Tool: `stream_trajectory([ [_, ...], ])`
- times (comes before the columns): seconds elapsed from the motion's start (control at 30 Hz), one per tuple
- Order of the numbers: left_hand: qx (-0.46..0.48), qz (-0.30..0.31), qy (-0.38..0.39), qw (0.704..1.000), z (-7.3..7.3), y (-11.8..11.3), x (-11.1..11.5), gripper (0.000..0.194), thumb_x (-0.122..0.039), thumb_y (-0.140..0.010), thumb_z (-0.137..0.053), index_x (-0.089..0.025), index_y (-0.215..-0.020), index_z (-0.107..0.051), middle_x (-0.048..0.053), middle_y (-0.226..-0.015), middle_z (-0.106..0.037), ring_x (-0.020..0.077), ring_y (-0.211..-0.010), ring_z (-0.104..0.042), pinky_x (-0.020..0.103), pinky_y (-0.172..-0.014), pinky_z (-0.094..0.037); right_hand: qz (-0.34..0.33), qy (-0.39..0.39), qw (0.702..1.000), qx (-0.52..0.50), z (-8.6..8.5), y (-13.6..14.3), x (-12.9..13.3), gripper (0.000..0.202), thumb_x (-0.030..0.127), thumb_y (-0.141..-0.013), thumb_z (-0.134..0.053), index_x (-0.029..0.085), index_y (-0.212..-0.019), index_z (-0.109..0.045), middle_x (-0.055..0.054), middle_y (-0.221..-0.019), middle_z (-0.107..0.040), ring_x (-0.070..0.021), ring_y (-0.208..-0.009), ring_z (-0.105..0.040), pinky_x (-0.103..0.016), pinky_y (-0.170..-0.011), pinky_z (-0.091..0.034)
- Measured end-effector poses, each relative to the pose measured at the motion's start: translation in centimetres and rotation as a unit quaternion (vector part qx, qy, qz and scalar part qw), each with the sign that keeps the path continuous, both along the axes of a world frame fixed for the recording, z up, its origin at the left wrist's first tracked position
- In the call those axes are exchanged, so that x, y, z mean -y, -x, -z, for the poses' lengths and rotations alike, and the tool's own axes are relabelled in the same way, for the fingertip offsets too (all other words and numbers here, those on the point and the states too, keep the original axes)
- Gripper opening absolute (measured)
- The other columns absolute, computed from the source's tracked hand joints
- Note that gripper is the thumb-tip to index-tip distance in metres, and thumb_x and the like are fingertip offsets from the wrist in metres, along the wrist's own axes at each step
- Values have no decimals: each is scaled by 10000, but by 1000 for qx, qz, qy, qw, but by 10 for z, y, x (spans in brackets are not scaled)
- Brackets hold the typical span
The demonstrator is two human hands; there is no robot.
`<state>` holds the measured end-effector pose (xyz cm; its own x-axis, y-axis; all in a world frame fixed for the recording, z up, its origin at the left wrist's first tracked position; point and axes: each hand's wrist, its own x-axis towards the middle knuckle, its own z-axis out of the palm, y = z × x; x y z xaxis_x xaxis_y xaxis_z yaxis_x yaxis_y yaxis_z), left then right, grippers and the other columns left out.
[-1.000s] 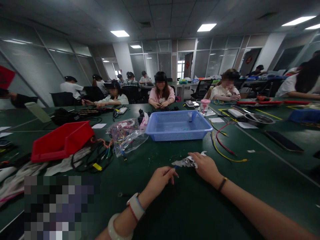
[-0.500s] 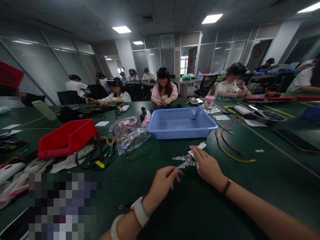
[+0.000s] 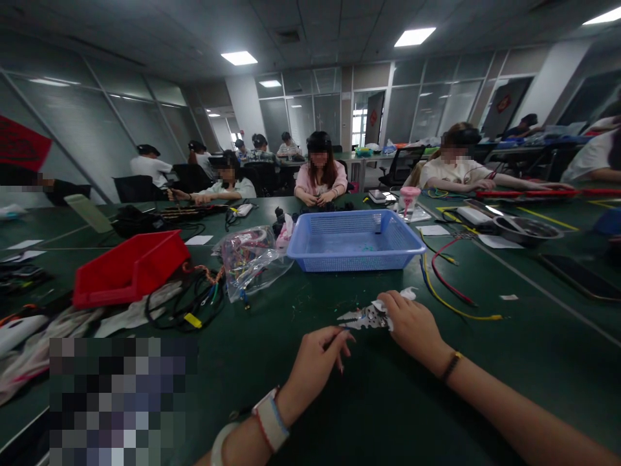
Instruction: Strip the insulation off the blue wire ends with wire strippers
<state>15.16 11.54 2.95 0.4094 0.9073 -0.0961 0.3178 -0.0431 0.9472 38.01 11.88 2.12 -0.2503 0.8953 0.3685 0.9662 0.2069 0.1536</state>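
My right hand (image 3: 412,322) is closed around the white-covered handles of metal wire strippers (image 3: 369,318). Their notched jaws point left and stand slightly apart. At the lower jaw's tip, my left hand (image 3: 324,349) is pinched, thumb against forefinger; whatever is between those fingers is too small to make out. Both hands are low over the green table (image 3: 388,401). Beyond them lies a blue plastic basket (image 3: 356,260) with small greenish bits on its floor.
On the left are a red bin (image 3: 130,272), a clear bag of wires (image 3: 252,259) and black cables (image 3: 179,304). Yellow and red cables (image 3: 456,304) lie right of the basket. A dark flat device (image 3: 579,275) rests far right. Several people sit around the table.
The strippers' jaws have drawn closer together as my right hand shifted a little right and down. My left hand stays pinched in nearly the same place.
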Motion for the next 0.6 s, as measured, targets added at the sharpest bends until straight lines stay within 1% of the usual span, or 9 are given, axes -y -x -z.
stream_trajectory([
  [0.1, -1, 14, 8, 1000, 1, -1, 0, 342, -431, -894, -473, -156, -906, -676, 19, -753, -656, 112, -556, -588, 217, -532, -430, 8, 27, 999, -17, -5, -3, -1, 324, 74, -832, -440, 197, -1112, -546, -67, -1064, -641, -145, -738, -616, -250, -597, -407],
  [0.2, 8, 29, 14, 999, 2, -1, 1, 333, -406, -907, -454, -156, -927, -672, 21, -759, -650, 116, -581, -599, 210, -521, -403, -4, 35, 999, -32, -9, -7, -3, 356, 63, -831, -430, 225, -1128, -539, -44, -1105, -637, -143, -738, -626, -244, -575, -403],
  [0.3, 2, 50, 13, 999, 2, 1, 0, 345, -414, -920, -434, -162, -976, -662, 2, -737, -621, 99, -533, -533, 210, -505, -368, -11, 33, 999, -34, -12, -10, -4, 384, 41, -818, -424, 222, -1135, -544, -50, -1125, -634, -144, -721, -633, -253, -590, -426],
  [0.4, -9, 65, -22, 998, 2, 4, -3, 349, -411, -934, -421, -160, -938, -663, -26, -654, -544, 101, -563, -473, 214, -555, -354, -30, 31, 998, -37, -12, -12, -6, 388, 57, -814, -444, 208, -1160, -536, -71, -1187, -609, -147, -718, -640, -263, -598, -456],
  [0.5, -3, 78, -35, 996, 1, 6, -5, 359, -407, -947, -404, -150, -882, -646, -39, -613, -475, 106, -586, -445, 218, -585, -338, -62, 38, 996, -59, -12, -14, -8, 437, 79, -809, -463, 210, -1225, -502, -91, -1306, -542, -153, -783, -654, -279, -659, -497],
  [0.6, -3, 92, -21, 996, -1, 6, -6, 376, -421, -956, -379, -153, -907, -639, -42, -610, -458, 110, -581, -439, 223, -593, -337, -83, 51, 991, -87, -14, -16, -10, 507, 61, -785, -460, 217, -1267, -475, -102, -1381, -486, -161, -846, -660, -300, -723, -518],
])
